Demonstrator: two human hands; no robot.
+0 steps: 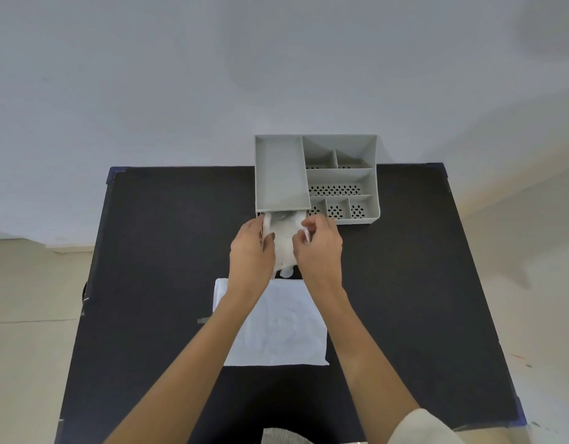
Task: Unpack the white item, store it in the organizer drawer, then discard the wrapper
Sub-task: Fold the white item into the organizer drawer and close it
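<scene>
A grey organizer [341,177] with several compartments stands at the far middle of the black table [148,251]. Its drawer [284,270] is pulled out toward me under the left compartment. A white item [284,238] lies in the open drawer, bunched between my hands. My left hand [252,251] holds its left side, with the thumb on top. My right hand [320,248] pinches its right edge. A flat clear-white wrapper [283,328] lies on the table below my wrists.
A pale wall rises behind the table. Beige floor shows on both sides. Blue tape marks the table's far corners. A small piece of tape [203,320] sits left of the wrapper.
</scene>
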